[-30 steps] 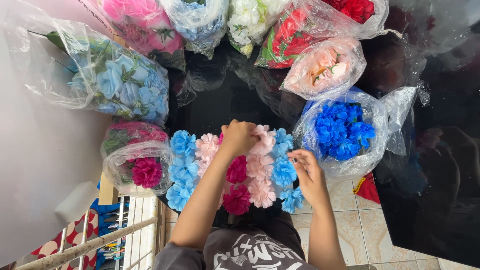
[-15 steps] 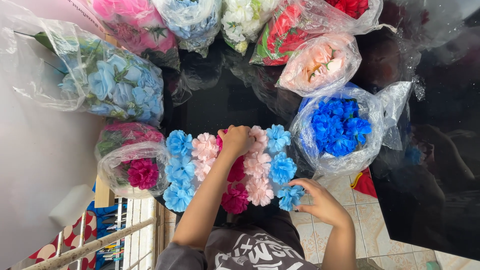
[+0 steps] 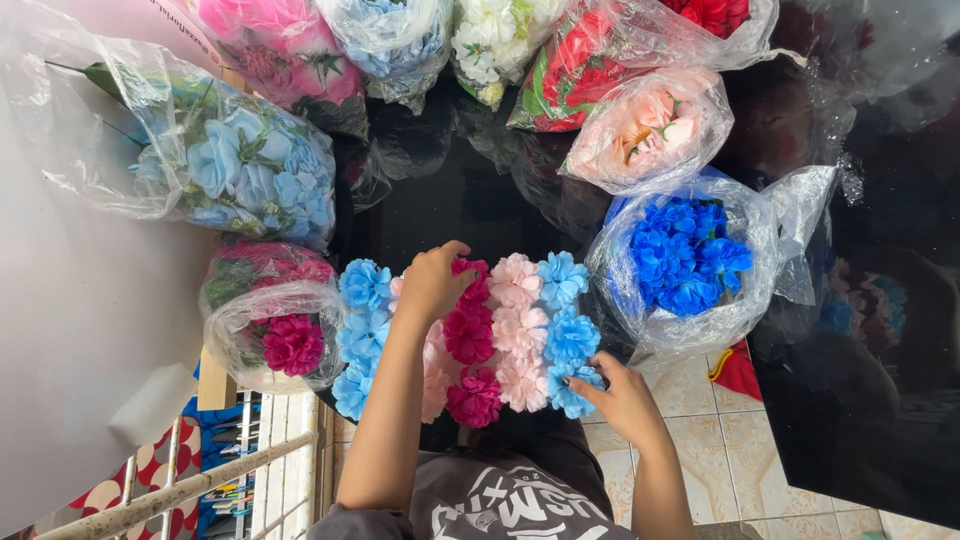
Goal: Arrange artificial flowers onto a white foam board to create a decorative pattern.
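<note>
Pinching light blue flower point(image 3: 572, 378) in right hand point(image 3: 622, 397) grip; left hand point(image 3: 432, 283) resting on flower rows point(image 3: 495, 335).

Bare black bench point(image 3: 450, 200) lies open just beyond the flower rows point(image 3: 470, 335), a pocket a hand could pass through. It is ringed: the pale blue bag point(image 3: 230, 170) on the left, a line of bagged bunches point(image 3: 480, 40) along the far edge, the peach bag point(image 3: 650, 130) and deep blue bag point(image 3: 685, 260) on the right. The magenta bag point(image 3: 280, 335) sits just beside the rows at the near left edge. The left hand point(image 3: 435, 285) rests on the rows; the right hand point(image 3: 620, 395) touches their near right end. The right part of the bench is bare.
</note>
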